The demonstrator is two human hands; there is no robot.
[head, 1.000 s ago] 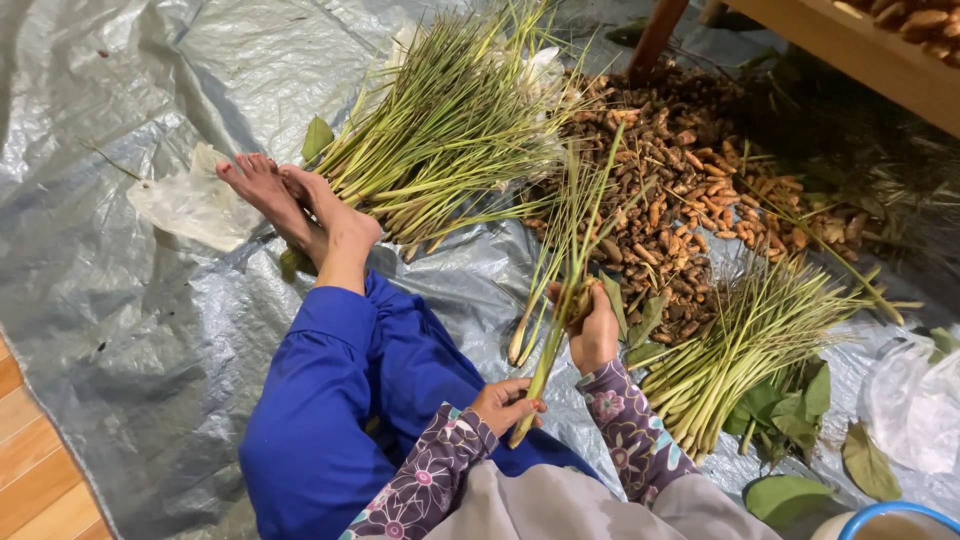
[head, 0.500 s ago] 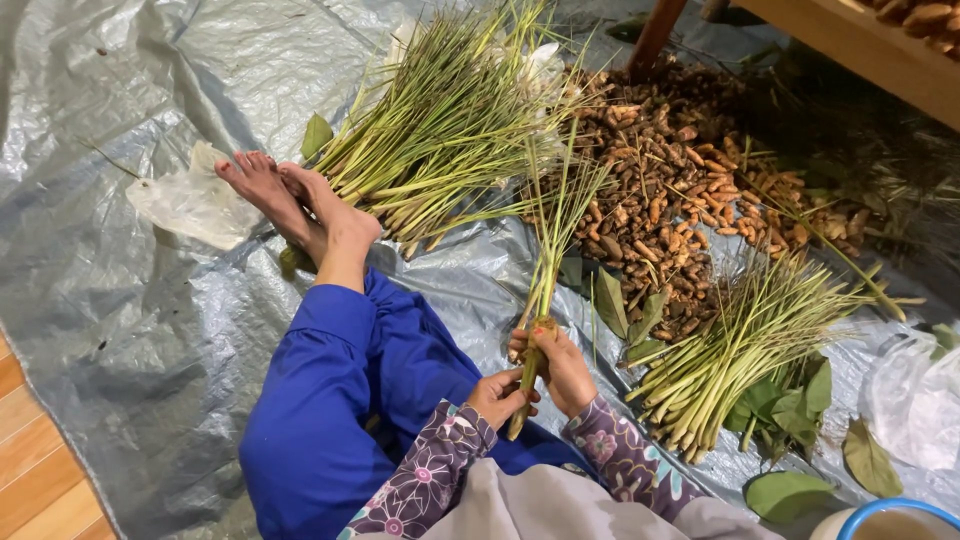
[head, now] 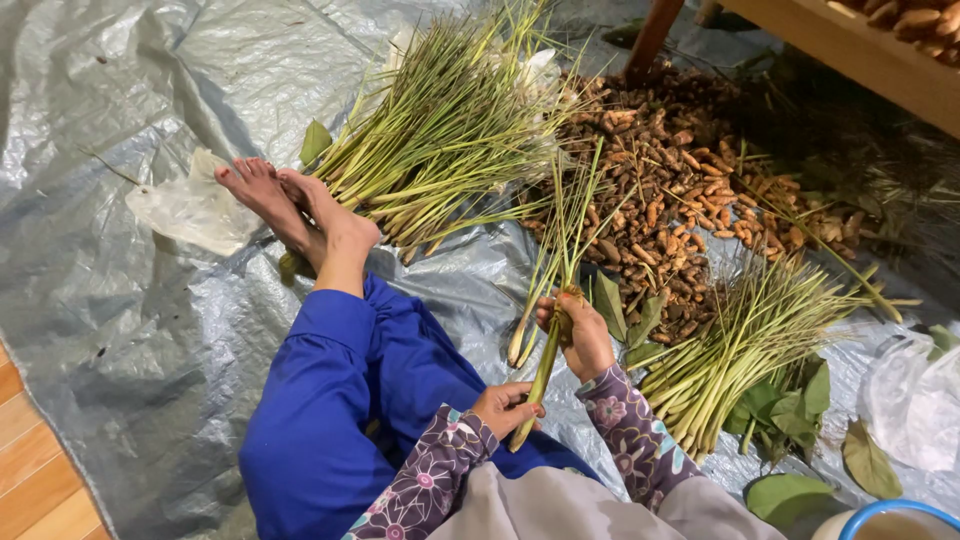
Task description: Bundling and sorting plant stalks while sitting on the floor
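Note:
I sit on a grey plastic sheet (head: 120, 330) with my legs in blue trousers (head: 340, 400) stretched out and my bare feet (head: 290, 205) crossed. My left hand (head: 505, 408) grips the thick lower end of a small bunch of lemongrass stalks (head: 560, 240). My right hand (head: 575, 330) is closed around the same stalks higher up, above my lap. The green tops fan out toward a pile of brown roots (head: 680, 190).
A big heap of lemongrass (head: 440, 130) lies ahead by my feet. A smaller bundle (head: 740, 340) rests to my right on green leaves (head: 790, 400). White plastic bags (head: 915, 400) lie at the right, another white bag (head: 190, 205) near my feet. A wooden bench (head: 850, 50) stands beyond.
My right hand has slid down the stalks toward my lap and the bunch has been pulled closer and more upright. My left hand stays at the base.

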